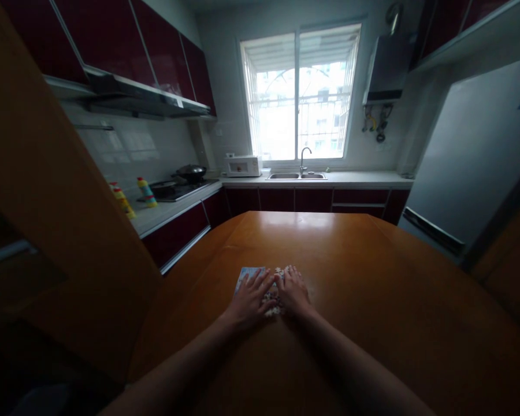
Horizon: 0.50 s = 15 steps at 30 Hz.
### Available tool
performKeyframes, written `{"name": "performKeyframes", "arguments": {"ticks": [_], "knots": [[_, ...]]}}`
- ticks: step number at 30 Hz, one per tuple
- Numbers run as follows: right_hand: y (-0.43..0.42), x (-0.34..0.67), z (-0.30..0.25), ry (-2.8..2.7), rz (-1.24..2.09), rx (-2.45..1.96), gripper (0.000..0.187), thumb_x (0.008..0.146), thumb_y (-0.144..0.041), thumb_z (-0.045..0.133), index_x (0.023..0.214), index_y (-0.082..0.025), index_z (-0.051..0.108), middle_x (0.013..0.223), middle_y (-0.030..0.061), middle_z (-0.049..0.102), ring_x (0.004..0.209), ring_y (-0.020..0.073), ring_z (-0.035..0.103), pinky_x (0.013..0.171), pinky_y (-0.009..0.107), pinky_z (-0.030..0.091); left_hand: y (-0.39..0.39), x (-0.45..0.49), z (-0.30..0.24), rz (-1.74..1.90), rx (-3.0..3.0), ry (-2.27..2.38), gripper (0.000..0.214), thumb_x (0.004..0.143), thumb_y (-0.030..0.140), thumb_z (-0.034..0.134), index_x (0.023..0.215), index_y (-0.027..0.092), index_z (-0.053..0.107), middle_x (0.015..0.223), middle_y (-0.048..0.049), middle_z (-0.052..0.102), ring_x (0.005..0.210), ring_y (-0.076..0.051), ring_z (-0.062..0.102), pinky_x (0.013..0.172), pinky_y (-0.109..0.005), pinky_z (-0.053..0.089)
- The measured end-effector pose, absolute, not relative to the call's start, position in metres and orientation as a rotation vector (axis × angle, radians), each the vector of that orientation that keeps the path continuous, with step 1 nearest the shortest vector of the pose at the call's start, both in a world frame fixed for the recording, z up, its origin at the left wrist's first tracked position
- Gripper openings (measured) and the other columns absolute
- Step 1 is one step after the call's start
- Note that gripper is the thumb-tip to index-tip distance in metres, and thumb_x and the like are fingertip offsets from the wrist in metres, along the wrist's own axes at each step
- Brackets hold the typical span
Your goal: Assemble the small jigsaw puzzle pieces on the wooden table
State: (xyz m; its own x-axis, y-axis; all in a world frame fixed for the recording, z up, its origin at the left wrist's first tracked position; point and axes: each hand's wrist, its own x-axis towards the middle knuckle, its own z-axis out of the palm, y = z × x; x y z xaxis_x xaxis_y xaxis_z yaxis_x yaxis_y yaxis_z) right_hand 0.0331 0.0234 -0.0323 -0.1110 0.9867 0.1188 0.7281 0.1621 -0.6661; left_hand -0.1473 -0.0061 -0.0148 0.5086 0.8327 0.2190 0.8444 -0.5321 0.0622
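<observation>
On the wooden table [329, 254] lies a small heap of jigsaw puzzle pieces [274, 309], pale with some darker ones, partly covered by my hands. My left hand [250, 297] rests with fingers spread, over a light blue printed sheet or board [248, 271] and the left edge of the pieces. Close beside it, my right hand [293, 290] lies palm down on the right side of the heap, its fingers stretched forward. The thumb side of each hand faces the other. What lies beneath both palms is hidden.
Beyond the table runs a counter with a sink [283, 176], a white microwave [242, 166] and a wok [191, 172] on the stove. Yellow bottles [146, 192] stand on the left counter. A fridge [472, 156] is at the right, a wooden panel [65, 219] at the left.
</observation>
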Motion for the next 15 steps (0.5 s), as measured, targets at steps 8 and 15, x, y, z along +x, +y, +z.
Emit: {"name": "performKeyframes", "arguments": {"ticks": [8,15], "knots": [[0.042,-0.035,-0.023,-1.700,0.908,-1.291,0.061,0.106,-0.042,0.022,0.149,-0.006,0.045,0.157,0.0168,0.042,0.148,0.0218,0.035,0.120,0.036,0.028,0.003,-0.211,-0.024,-0.556,-2.383,-1.992,0.055,0.103,0.055,0.032,0.149,0.027,0.045,0.157,-0.0109,0.041,0.148,-0.033,0.032,0.117,-0.060,0.031],[0.086,-0.026,-0.016,-1.595,1.044,-1.130,0.063,0.101,-0.062,0.031,0.129,-0.017,0.066,0.135,0.0121,0.065,0.132,0.0261,0.054,0.115,0.039,0.035,-0.048,-0.142,-0.002,-0.594,-2.589,-1.587,0.051,0.093,0.037,0.055,0.142,0.021,0.053,0.150,-0.0121,0.050,0.143,-0.032,0.040,0.122,-0.056,0.027]]}}
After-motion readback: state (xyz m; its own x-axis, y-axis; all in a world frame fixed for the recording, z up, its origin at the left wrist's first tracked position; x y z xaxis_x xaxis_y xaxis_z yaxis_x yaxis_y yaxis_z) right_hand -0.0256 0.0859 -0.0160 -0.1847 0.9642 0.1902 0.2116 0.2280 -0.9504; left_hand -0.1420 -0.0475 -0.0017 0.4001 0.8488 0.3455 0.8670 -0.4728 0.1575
